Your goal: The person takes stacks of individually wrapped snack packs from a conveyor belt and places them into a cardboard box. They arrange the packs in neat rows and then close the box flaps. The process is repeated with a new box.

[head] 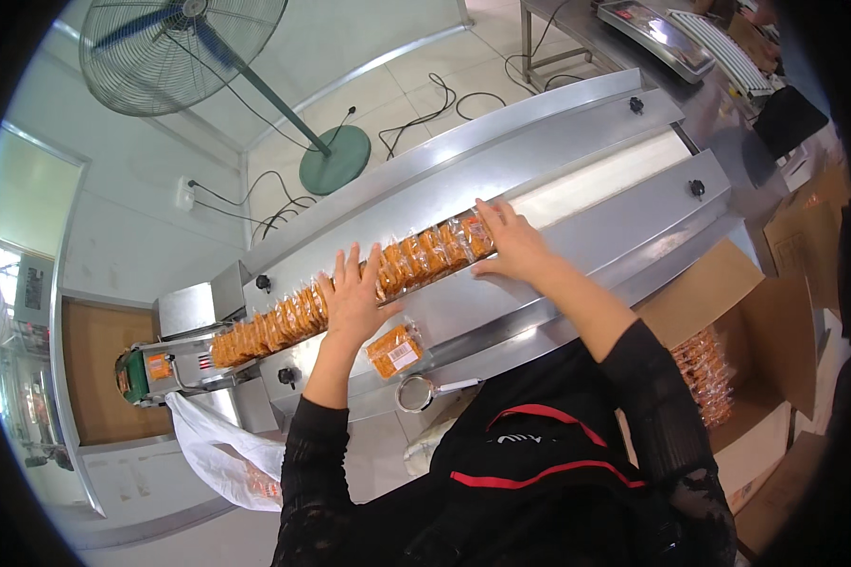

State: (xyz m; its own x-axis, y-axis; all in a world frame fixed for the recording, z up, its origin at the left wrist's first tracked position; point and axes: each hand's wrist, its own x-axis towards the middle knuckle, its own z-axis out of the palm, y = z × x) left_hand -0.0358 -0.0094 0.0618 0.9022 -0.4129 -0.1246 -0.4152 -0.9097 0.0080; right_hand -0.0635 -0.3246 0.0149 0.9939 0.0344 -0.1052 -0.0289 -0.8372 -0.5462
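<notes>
A long row of orange snack packets in clear plastic [276, 326] stands on edge along the channel of a steel conveyor. My left hand [354, 294] lies over the middle of the row, fingers spread on the packets. At the row's right end my right hand [507, 237] touches the last packets, its thumb on the near side and its fingers at the far side. One loose packet with a barcode label [395, 352] lies flat on the steel below my left hand. Whether either hand grips a packet is hard to tell.
A round magnifier with a white handle [415, 394] lies on the near ledge. An open cardboard box [773, 340] holding packets stands at right, a white bag [206, 439] hangs at lower left, and a fan [333, 159] stands behind the conveyor.
</notes>
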